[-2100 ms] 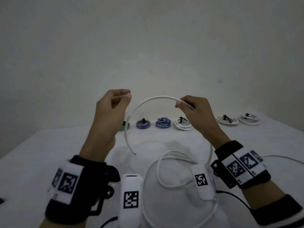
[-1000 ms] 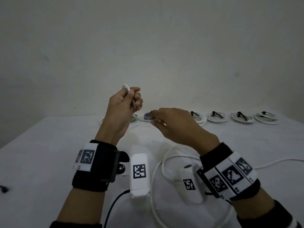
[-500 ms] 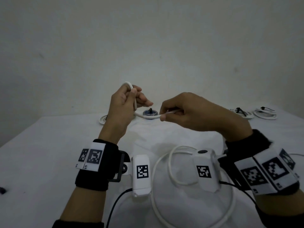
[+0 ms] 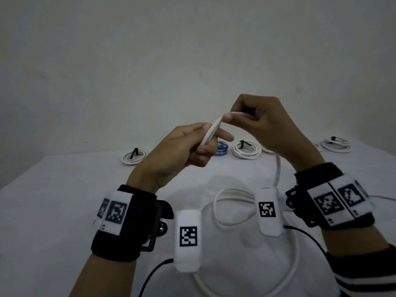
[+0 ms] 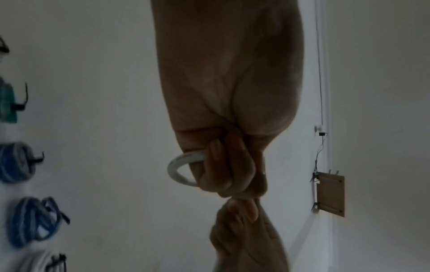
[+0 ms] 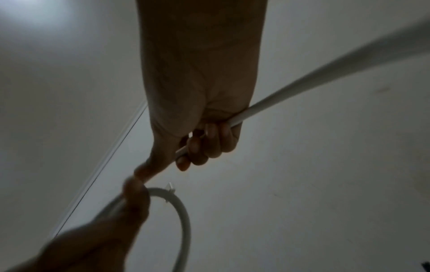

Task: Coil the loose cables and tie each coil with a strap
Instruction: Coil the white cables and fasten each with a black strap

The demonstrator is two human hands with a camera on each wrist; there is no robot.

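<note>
Raised above the table (image 4: pixel 53 211), the left hand (image 4: pixel 177 153) curls round a small loop of the white cable (image 4: pixel 211 131) while the right hand (image 4: pixel 263 123) grips the next stretch — the cable slants up between them, then trails down to the table.
</note>
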